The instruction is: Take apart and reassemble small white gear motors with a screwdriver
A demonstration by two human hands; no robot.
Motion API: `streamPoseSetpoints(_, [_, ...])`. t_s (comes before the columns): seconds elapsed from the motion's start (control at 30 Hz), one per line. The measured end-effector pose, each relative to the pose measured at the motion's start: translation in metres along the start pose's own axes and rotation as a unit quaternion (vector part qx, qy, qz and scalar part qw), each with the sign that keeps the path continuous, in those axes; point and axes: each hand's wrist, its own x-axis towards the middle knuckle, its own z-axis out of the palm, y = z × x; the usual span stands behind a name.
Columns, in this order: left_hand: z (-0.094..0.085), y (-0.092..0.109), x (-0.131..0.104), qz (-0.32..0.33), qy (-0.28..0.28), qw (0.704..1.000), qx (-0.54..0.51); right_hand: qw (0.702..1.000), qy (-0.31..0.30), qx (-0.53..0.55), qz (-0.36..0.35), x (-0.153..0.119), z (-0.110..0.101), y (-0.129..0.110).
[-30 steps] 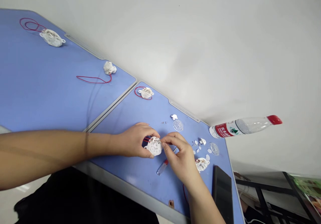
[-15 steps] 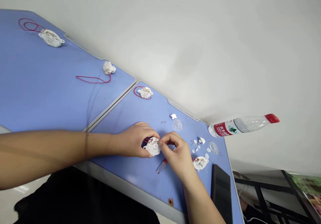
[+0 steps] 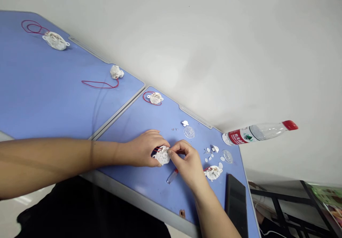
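Barely shifted, the left hand clamps the plastic casing, likely light but brittle, by its rim; the right hand's hold is unclear.

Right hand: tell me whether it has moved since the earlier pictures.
Yes, slightly leftward in the view: the right hand is farther from the white casing lying by the phone, whose left end shows more.

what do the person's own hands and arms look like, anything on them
Both the left hand and right hand are bare: no gloves, rings or watch show. No sleeve shows on the left forearm or right forearm. A thin dark line crosses the left forearm near the wrist; band or shadow, I can't tell.
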Motion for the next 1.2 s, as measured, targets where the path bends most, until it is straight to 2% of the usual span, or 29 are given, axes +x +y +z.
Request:
streamPoseSetpoints(0.17, [0.0, -0.001, 0.0, -0.001, 0.0, 1.0, -0.001, 0.999, -0.011, 0.028, 0.026, 0.001, -0.001, -0.001])
streamPoseSetpoints(0.3, [0.001, -0.001, -0.001, -0.007, 0.01, 1.0, -0.009, 0.999, -0.005, 0.032, 0.019, 0.002, 0.001, 0.002])
streamPoseSetpoints(0.43, [-0.004, 0.002, 0.002, -0.036, -0.012, 0.999, -0.034, 0.999, 0.001, 0.042, 0.009, 0.001, -0.003, 0.001])
streamPoseSetpoints(0.5, [-0.009, 0.005, 0.003, -0.073, -0.027, 0.996, -0.051, 0.999, 0.01, 0.048, -0.015, -0.001, -0.008, -0.002])
streamPoseSetpoints(0.6, [-0.015, 0.009, 0.005, -0.133, -0.039, 0.987, -0.084, 0.995, 0.023, 0.026, -0.093, -0.005, -0.013, -0.007])
streamPoseSetpoints(0.7, [-0.018, 0.011, 0.006, -0.159, -0.044, 0.978, -0.125, 0.987, 0.029, -0.015, -0.158, -0.009, -0.011, -0.009])
streamPoseSetpoints(0.9, [-0.018, 0.01, 0.007, -0.165, -0.049, 0.973, -0.156, 0.988, 0.022, -0.02, -0.152, -0.009, -0.005, -0.006])
streamPoseSetpoints(1.2, [-0.015, 0.011, 0.005, -0.13, -0.043, 0.987, -0.08, 0.991, 0.012, -0.013, -0.132, -0.007, -0.005, -0.005])
